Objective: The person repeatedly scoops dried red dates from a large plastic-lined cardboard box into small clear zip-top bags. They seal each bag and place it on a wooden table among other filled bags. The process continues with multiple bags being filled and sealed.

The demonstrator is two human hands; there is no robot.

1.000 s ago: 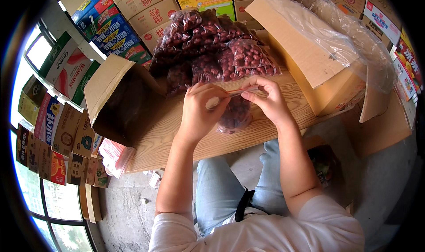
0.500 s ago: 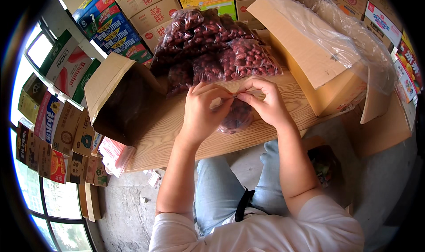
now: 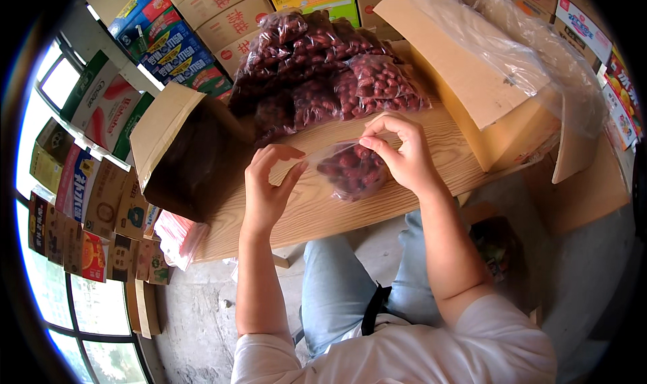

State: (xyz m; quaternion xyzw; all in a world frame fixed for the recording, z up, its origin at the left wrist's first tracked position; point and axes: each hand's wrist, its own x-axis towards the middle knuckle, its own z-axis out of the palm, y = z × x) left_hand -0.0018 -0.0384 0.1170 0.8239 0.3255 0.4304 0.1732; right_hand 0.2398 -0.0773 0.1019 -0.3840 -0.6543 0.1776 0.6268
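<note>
A small clear plastic bag of dark red dates (image 3: 354,171) rests near the front of the wooden table. Its top edge runs between my two hands. My right hand (image 3: 402,151) pinches the upper right of the bag with thumb and forefinger. At the other end of that edge is my left hand (image 3: 266,182), thumb and forefinger curled toward each other at the bag's left top corner. The film between those fingertips is barely visible. Behind the hands lies a heap of filled date bags (image 3: 310,67).
An open cardboard box (image 3: 175,148) lies tilted at left on the table (image 3: 269,229). At right stands a larger open carton (image 3: 465,80) draped with clear plastic film (image 3: 519,47). Flat red-striped bags (image 3: 180,239) hang over the left table edge. Stacked cartons (image 3: 222,26) line the back.
My left hand has moved left, away from my right hand, along the bag's top edge. More of the bag and its dates shows between the hands. My right hand stays nearly in place.
</note>
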